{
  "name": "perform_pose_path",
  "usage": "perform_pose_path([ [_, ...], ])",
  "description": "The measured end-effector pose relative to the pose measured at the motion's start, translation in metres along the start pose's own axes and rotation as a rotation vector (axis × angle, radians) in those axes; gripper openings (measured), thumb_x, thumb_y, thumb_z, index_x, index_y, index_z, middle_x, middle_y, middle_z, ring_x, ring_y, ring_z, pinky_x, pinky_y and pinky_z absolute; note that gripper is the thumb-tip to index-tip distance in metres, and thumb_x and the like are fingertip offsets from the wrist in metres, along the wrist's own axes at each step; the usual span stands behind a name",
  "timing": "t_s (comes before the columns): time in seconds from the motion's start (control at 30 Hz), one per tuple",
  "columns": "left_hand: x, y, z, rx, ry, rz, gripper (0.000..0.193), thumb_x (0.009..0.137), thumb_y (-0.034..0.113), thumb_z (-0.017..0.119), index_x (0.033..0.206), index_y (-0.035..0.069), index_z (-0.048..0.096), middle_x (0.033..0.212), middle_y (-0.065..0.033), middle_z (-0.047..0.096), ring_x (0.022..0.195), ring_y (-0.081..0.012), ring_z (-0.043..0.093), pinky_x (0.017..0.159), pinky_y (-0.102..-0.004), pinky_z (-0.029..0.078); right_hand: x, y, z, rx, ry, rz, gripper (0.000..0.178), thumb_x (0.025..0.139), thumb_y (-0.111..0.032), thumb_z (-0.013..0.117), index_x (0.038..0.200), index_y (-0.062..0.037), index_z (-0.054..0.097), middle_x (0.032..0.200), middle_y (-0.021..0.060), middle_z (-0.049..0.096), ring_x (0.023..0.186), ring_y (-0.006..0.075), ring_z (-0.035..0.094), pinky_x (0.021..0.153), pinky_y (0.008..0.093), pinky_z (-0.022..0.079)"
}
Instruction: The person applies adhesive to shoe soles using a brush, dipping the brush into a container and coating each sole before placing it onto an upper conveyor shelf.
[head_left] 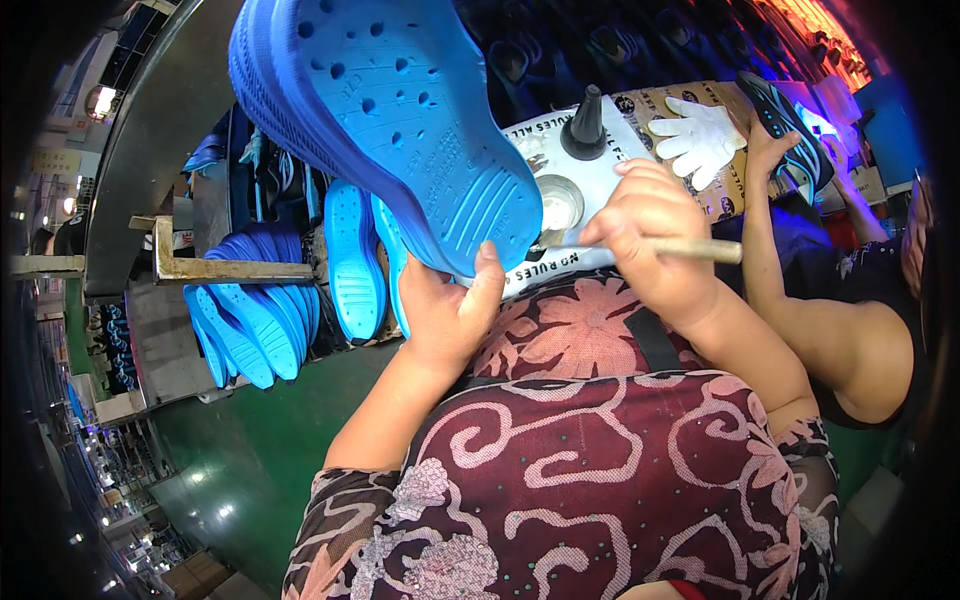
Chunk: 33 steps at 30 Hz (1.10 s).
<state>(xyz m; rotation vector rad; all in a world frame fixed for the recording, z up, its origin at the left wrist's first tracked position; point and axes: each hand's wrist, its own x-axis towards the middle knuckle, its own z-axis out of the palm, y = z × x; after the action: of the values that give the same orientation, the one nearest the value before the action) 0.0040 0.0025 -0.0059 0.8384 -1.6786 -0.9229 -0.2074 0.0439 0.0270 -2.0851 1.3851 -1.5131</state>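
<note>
A large blue shoe sole [400,110], with small holes and a ridged heel, is held up and tilted on the left. My left hand [450,305] grips its heel end, thumb on the inner face. In my right hand [660,235] is a brush [690,249] with a pale wooden handle, its tip pointing left near the sole's heel edge. Just behind the brush tip sits a round dish [558,203] with whitish contents. A black cone-shaped bottle [586,128] stands beyond the dish on a white printed sheet [635,140].
More blue soles [258,320] are stacked at the left, with single ones [354,265] nearer me. A white glove [697,140] lies on cardboard at the back right. Beside me on the right, a co-worker's hand [772,145] holds a dark shoe [790,135]. A metal bracket [220,268] juts in from the left.
</note>
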Motion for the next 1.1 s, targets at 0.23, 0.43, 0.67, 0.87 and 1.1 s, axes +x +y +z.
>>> perform_pose_path([
  [0.23,0.000,-0.002,0.003,-0.007,0.018,0.004,0.033,0.082,0.005,0.061,0.111,-0.006,0.051,0.097,-0.0162,0.065,0.086,-0.0216,0.064,0.078,-0.0321,0.050,-0.004,0.001,-0.004,-0.112,-0.055,-0.070,0.021,0.081,-0.016,0.067,0.063,-0.0059,0.063,0.058,0.0050,0.055,0.058,0.0239,0.052,0.075,0.0370,0.041],
  [0.43,0.002,-0.003,0.009,-0.041,0.042,0.032,0.026,0.082,0.004,0.061,0.105,-0.005,0.054,0.094,-0.0148,0.065,0.082,-0.0202,0.063,0.075,-0.0313,0.049,-0.003,-0.008,0.000,-0.097,-0.054,-0.076,0.023,0.083,-0.018,0.065,0.063,-0.0068,0.064,0.058,0.0047,0.056,0.060,0.0239,0.053,0.079,0.0370,0.042],
  [0.67,0.004,-0.008,0.010,-0.059,0.025,0.141,0.021,0.081,0.001,0.060,0.101,-0.005,0.056,0.090,-0.0128,0.064,0.077,-0.0191,0.062,0.071,-0.0306,0.049,-0.005,-0.007,-0.008,-0.041,-0.022,-0.008,0.021,0.084,-0.019,0.063,0.068,-0.0067,0.066,0.060,0.0046,0.057,0.060,0.0235,0.055,0.080,0.0389,0.042],
  [0.87,0.006,-0.012,0.008,0.002,0.038,0.185,0.022,0.080,0.000,0.061,0.101,-0.004,0.056,0.090,-0.0127,0.064,0.076,-0.0202,0.062,0.071,-0.0307,0.049,-0.004,-0.010,-0.001,-0.092,-0.098,-0.049,0.019,0.083,-0.019,0.066,0.067,-0.0077,0.065,0.061,0.0039,0.057,0.060,0.0212,0.055,0.082,0.0386,0.042],
  [1.1,0.010,-0.021,0.007,0.023,0.022,0.227,0.023,0.079,0.000,0.062,0.101,-0.004,0.056,0.088,-0.0129,0.064,0.075,-0.0198,0.062,0.070,-0.0312,0.049,0.003,-0.004,0.000,-0.026,-0.033,-0.015,0.020,0.083,-0.015,0.064,0.065,-0.0074,0.063,0.062,0.0039,0.059,0.061,0.0207,0.056,0.084,0.0386,0.042],
])
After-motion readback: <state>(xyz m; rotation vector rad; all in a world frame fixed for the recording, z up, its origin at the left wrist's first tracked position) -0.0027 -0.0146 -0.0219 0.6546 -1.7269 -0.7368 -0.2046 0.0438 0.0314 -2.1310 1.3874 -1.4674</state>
